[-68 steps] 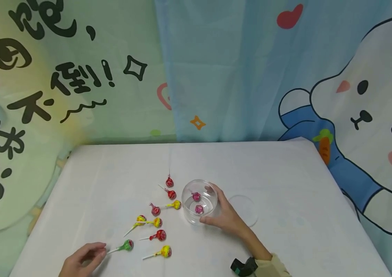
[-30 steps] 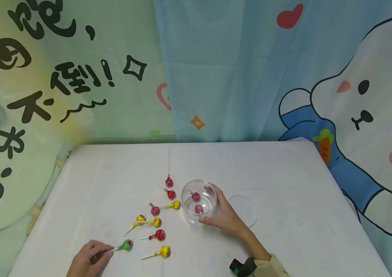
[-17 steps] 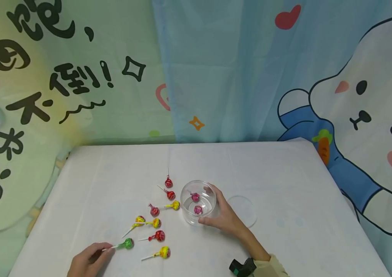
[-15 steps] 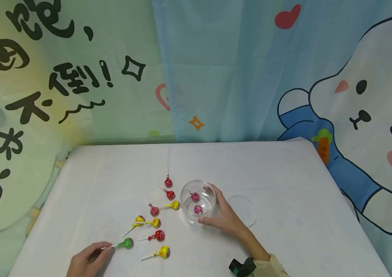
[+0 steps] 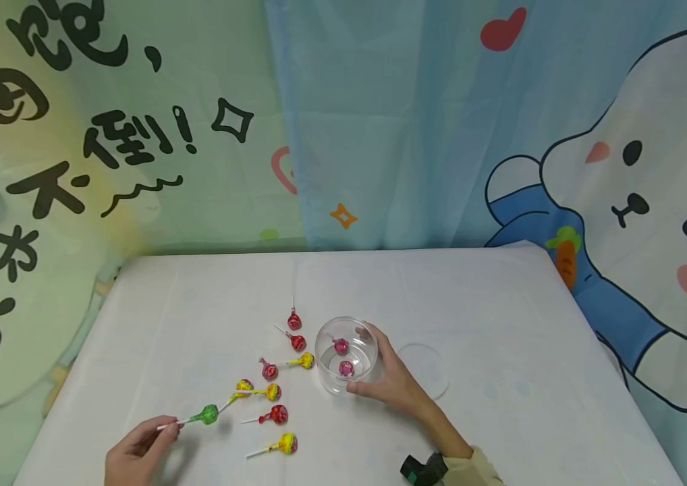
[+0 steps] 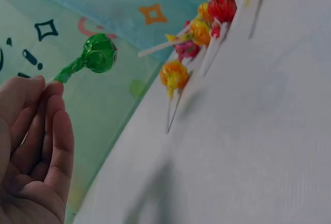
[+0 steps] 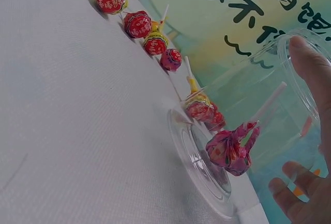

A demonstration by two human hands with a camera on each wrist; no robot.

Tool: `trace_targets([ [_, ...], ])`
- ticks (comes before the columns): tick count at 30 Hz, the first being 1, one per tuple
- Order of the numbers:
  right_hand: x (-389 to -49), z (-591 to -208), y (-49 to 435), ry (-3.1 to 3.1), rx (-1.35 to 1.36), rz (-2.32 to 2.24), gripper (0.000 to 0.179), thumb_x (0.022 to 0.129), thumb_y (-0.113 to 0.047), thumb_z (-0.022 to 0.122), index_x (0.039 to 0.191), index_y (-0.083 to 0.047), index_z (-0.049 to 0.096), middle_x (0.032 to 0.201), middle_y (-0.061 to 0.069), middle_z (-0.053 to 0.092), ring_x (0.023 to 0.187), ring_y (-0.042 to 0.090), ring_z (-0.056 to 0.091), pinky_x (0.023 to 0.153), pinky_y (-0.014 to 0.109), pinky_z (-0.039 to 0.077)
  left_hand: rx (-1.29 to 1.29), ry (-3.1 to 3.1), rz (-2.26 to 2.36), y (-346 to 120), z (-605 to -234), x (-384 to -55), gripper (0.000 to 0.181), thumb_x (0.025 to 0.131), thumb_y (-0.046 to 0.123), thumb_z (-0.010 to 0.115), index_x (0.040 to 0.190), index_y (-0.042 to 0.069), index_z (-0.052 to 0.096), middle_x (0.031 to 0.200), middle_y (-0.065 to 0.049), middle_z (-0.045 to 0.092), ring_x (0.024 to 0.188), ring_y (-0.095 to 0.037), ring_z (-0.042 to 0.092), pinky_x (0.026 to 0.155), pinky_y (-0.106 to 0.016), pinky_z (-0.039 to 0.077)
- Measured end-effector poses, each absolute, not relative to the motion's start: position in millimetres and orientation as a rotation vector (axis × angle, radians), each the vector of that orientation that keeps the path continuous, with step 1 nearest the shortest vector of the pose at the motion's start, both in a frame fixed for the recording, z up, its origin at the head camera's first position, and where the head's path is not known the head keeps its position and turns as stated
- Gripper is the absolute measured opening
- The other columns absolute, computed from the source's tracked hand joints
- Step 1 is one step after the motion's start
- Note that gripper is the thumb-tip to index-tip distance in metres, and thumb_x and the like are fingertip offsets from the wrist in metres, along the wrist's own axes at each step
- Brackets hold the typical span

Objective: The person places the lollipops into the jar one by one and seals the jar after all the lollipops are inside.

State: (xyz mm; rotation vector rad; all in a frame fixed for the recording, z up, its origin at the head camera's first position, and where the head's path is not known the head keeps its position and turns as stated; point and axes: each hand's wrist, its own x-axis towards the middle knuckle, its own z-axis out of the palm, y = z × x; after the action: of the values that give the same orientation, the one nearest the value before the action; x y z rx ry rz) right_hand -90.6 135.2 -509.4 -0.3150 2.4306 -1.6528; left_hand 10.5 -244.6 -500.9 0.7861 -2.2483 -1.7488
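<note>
My left hand [image 5: 140, 449] pinches a green lollipop [image 5: 206, 414] by its white stick, between thumb and fingertips. The lollipop is lifted above the table, its wrapped head pointing right, with a shadow below. In the left wrist view its green head [image 6: 101, 53] stands out past the fingertips. My right hand [image 5: 393, 378] grips a clear plastic jar [image 5: 323, 371] from its right side, thumb in front and fingers partly behind it. Two pink lollipops [image 5: 346, 368] lie inside; one pink lollipop [image 7: 227, 149] shows clearly through the wall in the right wrist view. The jar stands upright, mouth up.
Between the hands, several red and yellow lollipops lie scattered, among them a red lollipop [image 5: 279, 414] and a yellow lollipop [image 5: 287, 443]. A clear round lid [image 5: 448, 385] lies flat right of the jar. A printed curtain [image 5: 368, 121] hangs behind the white table [image 5: 532, 405].
My left hand has taken the green lollipop by its stick, raised it off the table and drawn it slightly left. My right hand and the jar have stayed in place.
</note>
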Motion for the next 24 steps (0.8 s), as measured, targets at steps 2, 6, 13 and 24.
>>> trace_targets([
  [2, -90.6, -509.7, 136.2, 2.439, -0.312, -1.644, 0.103, 0.071, -0.021, 0.084, 0.152, -0.015, 0.02, 0.155, 0.012, 0.036, 0.147, 0.038, 0.026, 0.114, 0.069, 0.014, 0.781, -2.201, -1.819, -245.0, -499.6, 7.8, 0.018, 0.085, 0.006, 0.073, 0.097, -0.008, 0.07, 0.068, 0.012, 0.072, 0.064, -0.007, 0.07, 0.061, -0.017, 0.055],
  [6, -90.8, -510.0, 137.6, 2.448, -0.299, -1.631, 0.104, 0.071, -0.022, 0.085, 0.152, -0.016, 0.02, 0.155, 0.012, 0.036, 0.147, 0.037, 0.025, 0.115, 0.068, 0.014, 0.714, -2.223, -1.841, -241.6, -499.3, -2.0, 0.022, 0.086, 0.008, 0.073, 0.099, -0.008, 0.068, 0.07, 0.009, 0.073, 0.067, -0.009, 0.069, 0.064, -0.018, 0.056],
  [13, -90.7, -508.4, 138.8, 2.435, -0.283, -1.63, 0.104, 0.071, -0.022, 0.085, 0.152, -0.017, 0.019, 0.157, 0.013, 0.032, 0.148, 0.038, 0.023, 0.114, 0.068, 0.013, 0.48, -2.344, -1.895, -213.5, -492.2, -28.3, 0.024, 0.088, 0.013, 0.071, 0.102, -0.007, 0.066, 0.078, 0.009, 0.072, 0.073, -0.009, 0.069, 0.069, -0.021, 0.056],
  [24, -91.0, -511.8, 138.2, 2.433, -0.329, -1.642, 0.104, 0.072, -0.021, 0.084, 0.153, -0.017, 0.018, 0.156, 0.012, 0.034, 0.147, 0.039, 0.025, 0.113, 0.069, 0.013, -0.274, -2.408, -1.882, -148.3, -455.8, -66.2, 0.01, 0.089, 0.009, 0.069, 0.097, 0.003, 0.07, 0.089, -0.006, 0.071, 0.075, -0.009, 0.067, 0.068, -0.023, 0.057],
])
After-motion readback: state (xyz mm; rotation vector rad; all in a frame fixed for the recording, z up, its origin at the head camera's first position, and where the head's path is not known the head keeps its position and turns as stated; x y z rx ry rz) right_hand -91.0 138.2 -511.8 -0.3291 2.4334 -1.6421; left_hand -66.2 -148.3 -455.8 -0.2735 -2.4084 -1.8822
